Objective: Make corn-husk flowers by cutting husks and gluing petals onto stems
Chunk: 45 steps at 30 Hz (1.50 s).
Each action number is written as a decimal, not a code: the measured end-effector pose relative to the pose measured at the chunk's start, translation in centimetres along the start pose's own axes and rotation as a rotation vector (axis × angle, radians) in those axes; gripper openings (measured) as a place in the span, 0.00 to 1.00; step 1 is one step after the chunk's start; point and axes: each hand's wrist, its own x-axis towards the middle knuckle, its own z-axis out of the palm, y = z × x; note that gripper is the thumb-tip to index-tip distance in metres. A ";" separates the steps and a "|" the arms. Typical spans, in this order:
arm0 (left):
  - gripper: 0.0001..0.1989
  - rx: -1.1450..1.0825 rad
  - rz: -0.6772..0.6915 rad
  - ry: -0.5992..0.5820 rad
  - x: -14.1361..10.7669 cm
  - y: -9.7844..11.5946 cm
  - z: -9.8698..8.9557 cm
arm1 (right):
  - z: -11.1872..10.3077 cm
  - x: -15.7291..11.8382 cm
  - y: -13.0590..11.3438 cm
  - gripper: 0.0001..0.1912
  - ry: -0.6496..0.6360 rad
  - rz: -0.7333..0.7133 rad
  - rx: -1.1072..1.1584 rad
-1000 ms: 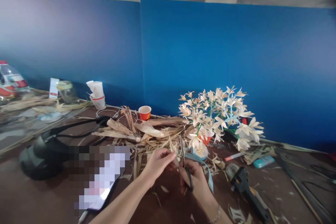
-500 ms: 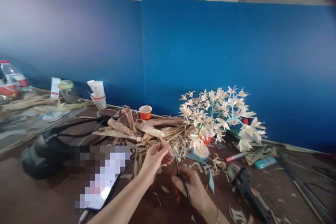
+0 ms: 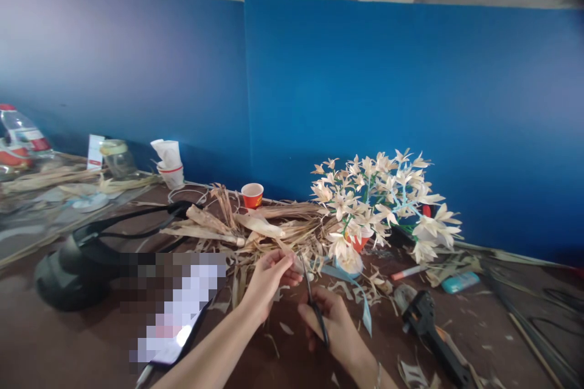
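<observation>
My left hand (image 3: 272, 275) is closed in a pinch on a piece of dry corn husk (image 3: 286, 248), pale and thin, in the middle of the view. To its right, my right hand (image 3: 332, 318) grips black-handled scissors (image 3: 320, 316). The scissor blades point up and away, close to the left fingertips and the husk; whether they touch it I cannot tell. Beyond both hands lies a heap of dry husks (image 3: 260, 228). Behind and to the right stands a bunch of pale husk flowers (image 3: 378, 194) in an orange cup (image 3: 360, 239).
A glue gun (image 3: 433, 334) lies at the right, near a turquoise case (image 3: 460, 282) and a marker (image 3: 407, 272). A phone (image 3: 177, 331) rests at the left beside a black strapped object (image 3: 68, 279). A red paper cup (image 3: 252, 195) stands at the back.
Both hands hold almost the same place and grip. The view has shifted very slightly; nothing on the table has visibly moved.
</observation>
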 end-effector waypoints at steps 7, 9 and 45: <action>0.14 -0.010 -0.014 -0.002 0.0 -0.1 0.0 | 0.0 0.2 0.4 0.19 0.013 -0.031 -0.016; 0.14 -0.009 -0.013 -0.012 0.1 -0.1 -0.1 | -0.1 0.2 0.3 0.19 0.011 -0.036 -0.028; 0.20 0.236 -0.059 -0.088 0.3 1.4 -0.9 | -2.2 -0.2 -0.6 0.16 -0.135 0.034 -0.197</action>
